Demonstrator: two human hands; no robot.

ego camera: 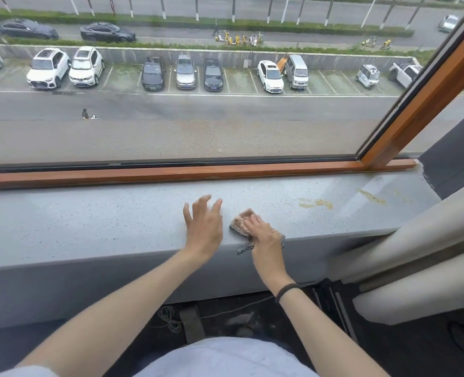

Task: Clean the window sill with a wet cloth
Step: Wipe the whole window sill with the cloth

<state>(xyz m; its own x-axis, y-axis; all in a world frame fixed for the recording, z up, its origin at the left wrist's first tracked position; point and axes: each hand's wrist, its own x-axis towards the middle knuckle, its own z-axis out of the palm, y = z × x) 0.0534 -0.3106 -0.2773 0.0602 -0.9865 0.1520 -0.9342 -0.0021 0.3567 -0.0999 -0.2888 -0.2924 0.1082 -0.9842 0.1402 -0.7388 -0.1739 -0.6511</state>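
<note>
The cloth (239,222), a crumpled pinkish rag with a dark checked edge, lies near the front edge of the grey speckled window sill (89,221), a little right of its middle, with one checked corner hanging over the near lip. The right grip (263,235), a bare hand, lies flat on top of the cloth, fingers straight and pressing down rather than curled round it. A black band (288,291) circles that wrist. Just to the left, apart from the cloth, the left grip (203,227) is released, its fingers spread over the sill and holding nothing. Farther right on the sill are yellowish smears (316,204), with another streak (372,196) toward the right corner. An orange-brown wooden frame (171,172) runs along the far edge of the sill, and a pale curtain (415,254) hangs at the near right.
</note>
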